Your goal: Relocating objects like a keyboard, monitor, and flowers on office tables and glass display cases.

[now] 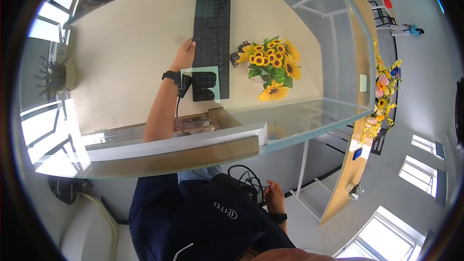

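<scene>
A black keyboard (211,24) lies lengthwise on the beige surface, its far end away from me. My left hand (183,56) reaches over the front edge and is closed on the keyboard's left edge, thumb uppermost; its other fingers are mostly hidden. A black band circles that wrist. Close to it sits a small black object (184,86) with a thin cable running toward me; its kind is unclear. Low at my right side, outside the glass-walled counter, my right hand (274,198) hangs with loosely bent fingers and nothing visible in it. It also wears a black wristband.
Artificial sunflowers (273,63) stand right of the keyboard, beside a bundled black cable (238,54). Glass panels (309,116) and a white front rail (169,147) border the surface. A potted plant (70,75) stands left. Farther right are a wooden counter (338,188) and a distant person (412,30).
</scene>
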`<state>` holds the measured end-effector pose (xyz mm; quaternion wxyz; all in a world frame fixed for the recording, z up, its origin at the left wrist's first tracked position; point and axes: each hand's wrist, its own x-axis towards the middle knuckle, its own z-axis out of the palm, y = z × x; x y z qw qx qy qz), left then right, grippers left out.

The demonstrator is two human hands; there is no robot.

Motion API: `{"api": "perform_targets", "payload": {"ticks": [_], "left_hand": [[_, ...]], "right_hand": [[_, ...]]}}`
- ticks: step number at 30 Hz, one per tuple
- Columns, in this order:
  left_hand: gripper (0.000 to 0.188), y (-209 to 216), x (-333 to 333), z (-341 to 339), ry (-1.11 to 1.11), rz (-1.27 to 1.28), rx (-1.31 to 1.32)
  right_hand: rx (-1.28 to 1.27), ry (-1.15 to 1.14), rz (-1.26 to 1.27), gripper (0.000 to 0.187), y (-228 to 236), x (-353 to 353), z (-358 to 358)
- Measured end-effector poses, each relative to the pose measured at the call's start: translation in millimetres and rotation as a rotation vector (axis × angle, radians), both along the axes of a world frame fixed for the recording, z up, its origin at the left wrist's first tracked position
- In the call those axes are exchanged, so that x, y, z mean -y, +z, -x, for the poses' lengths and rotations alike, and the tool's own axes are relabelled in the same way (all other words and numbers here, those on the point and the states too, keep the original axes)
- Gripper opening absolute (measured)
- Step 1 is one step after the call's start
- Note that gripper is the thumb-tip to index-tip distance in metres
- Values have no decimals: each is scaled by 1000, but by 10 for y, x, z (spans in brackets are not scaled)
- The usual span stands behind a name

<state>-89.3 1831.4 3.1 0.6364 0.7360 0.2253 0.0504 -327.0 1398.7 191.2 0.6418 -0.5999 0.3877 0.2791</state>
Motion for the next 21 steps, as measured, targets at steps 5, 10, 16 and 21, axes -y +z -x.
{"api": "perform_targets", "payload": {"ticks": [5,10,16,21], "left_hand": [[30,-326,173,-18,49,77,44],[30,-464,206,-15,71,131,50],[29,-334,322,-66,115,25,63],[29,-344,264,-78,88,-61,37]], "right_hand": [[-29,68,49,21,-59,-38,-45],[-9,61,52,20,-72,-133,-79],[-12,52,26,19,-166,-149,-71],[-27,101,21,21,-111,-258,-108]]}}
